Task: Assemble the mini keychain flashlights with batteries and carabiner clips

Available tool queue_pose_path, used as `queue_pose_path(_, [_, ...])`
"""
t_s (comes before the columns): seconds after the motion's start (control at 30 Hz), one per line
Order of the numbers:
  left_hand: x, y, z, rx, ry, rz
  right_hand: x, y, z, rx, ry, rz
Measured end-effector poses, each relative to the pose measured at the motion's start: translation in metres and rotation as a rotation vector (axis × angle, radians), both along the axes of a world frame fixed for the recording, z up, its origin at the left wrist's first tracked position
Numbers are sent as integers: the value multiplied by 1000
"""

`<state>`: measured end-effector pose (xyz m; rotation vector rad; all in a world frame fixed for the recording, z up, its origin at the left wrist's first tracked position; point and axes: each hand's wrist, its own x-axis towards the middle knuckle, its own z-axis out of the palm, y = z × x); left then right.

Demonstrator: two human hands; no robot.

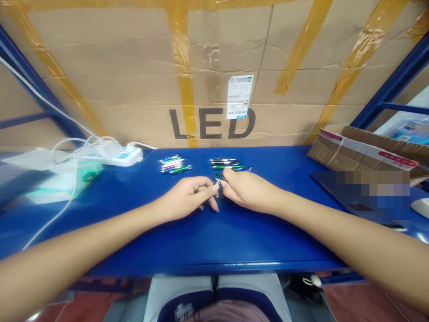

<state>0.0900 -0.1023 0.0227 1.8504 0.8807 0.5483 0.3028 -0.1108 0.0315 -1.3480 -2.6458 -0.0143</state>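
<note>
My left hand (187, 197) is closed around a slim pen-shaped stick (201, 206), most of it hidden by the fingers. Its silvery end shows at the fingertips, close to my right hand. A thin dark looped cord (218, 177) rises from that end, and my right hand (246, 190) pinches it between thumb and finger. Just beyond the hands lie two groups of similar sticks on the blue table (208, 246). The left group (174, 164) has several in green, silver, blue and red. In the right group (228, 163) are several dark and green ones, some with cords.
A white power strip (125, 156) with cables and a green-white packet (67, 181) sit at left. To the right are an open cardboard box (362, 150), a dark tablet-like slab (335, 197) and a white mouse-like object (420, 206). A large LED carton (134, 89) stands behind.
</note>
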Motion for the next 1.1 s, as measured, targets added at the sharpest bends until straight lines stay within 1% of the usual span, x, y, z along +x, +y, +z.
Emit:
queue_pose_path(0.13, [2,0,-2,-83,-25,-30,-2,1,-2,-30,-19,-15])
queue_pose_path(0.27, [4,0,-2,-148,-38,-49,-3,3,-4,-38,-24,10])
queue_pose_path(0.43, [5,0,-3,-210,-51,-29,-1,3,-3,-22,-17,9])
queue_pose_path(0.53, [6,-1,-4,-258,-94,-7,-1,2,-2,-29,-28,-9])
queue_pose_path(0.67, [9,-3,-6,-312,-149,27,-7,0,-1,-56,-43,-30])
queue_pose_path(0.77, [11,-4,-7,-320,-144,42,-11,-1,-2,-83,-53,-62])
queue_pose_path(0.87, [10,-3,-8,-297,-140,39,-9,-1,-2,-80,-27,-60])
queue_pose_path(0.93, [8,0,-9,-239,-148,49,-4,0,-1,-77,51,-36])
queue_pose_path(1.0, [5,4,-9,-138,-163,72,1,2,1,-103,176,-1])
queue_pose_path(1.1, [-2,14,-10,63,-150,124,8,6,3,-212,342,50])
